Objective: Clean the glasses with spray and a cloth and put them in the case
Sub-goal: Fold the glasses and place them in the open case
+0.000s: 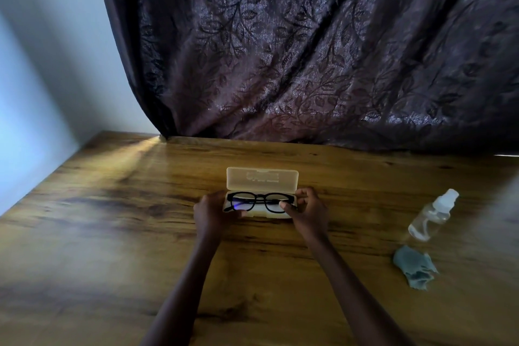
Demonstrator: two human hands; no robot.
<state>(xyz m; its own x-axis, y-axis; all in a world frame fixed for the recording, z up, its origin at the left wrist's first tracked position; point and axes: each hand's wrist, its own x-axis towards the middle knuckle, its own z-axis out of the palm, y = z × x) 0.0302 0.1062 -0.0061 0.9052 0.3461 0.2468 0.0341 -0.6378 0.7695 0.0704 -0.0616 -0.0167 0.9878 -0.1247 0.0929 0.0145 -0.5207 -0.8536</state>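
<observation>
Black-framed glasses (259,202), folded, lie in the lower half of a pale translucent case (262,180) whose lid stands open at the back. My left hand (212,212) grips the case's left end, thumb on its front edge. At the right end, my right hand (307,209) pinches the glasses' frame. A clear spray bottle (432,215) lies on its side at the right. A crumpled blue-grey cloth (414,265) rests just in front of the bottle.
Everything sits on a wooden table (112,233). A dark patterned curtain (309,50) hangs behind the table's far edge. A pale wall (42,64) runs along the left side.
</observation>
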